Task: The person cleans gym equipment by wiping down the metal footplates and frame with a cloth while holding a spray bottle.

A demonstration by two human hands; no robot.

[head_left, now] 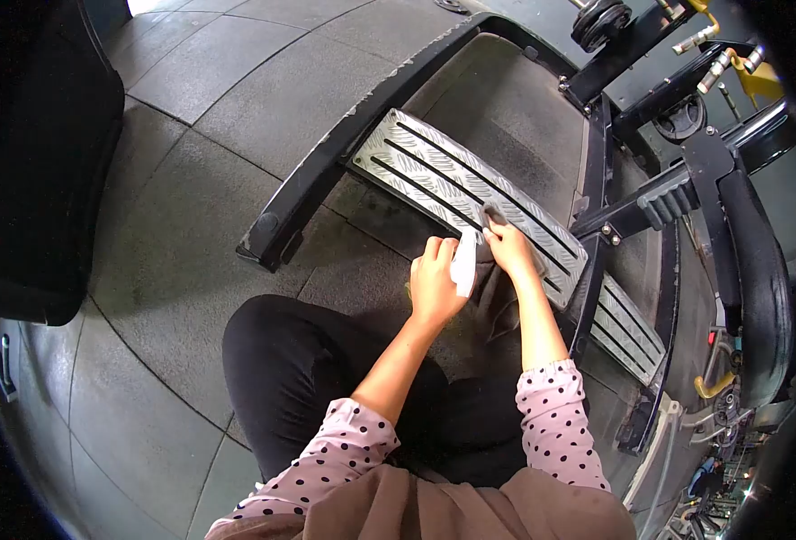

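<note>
My left hand (437, 277) is wrapped round a white bottle (463, 263) that looks like a sprayer, its top close to the near edge of a metal foot plate (425, 171). The plate has a raised tread pattern and long black strips. Just to the right, my right hand (511, 250) presses a dark grey cloth (492, 216) onto the plate's surface. More dark cloth seems to hang below that hand, though its outline is hard to make out.
A black metal frame (326, 135) surrounds the plate. Machine arms with a black pad (758, 288) stand at the right, near a second tread plate (627, 328). Weight discs (601, 24) are at the top. A large black object (38, 162) stands left on the tiled floor (200, 189).
</note>
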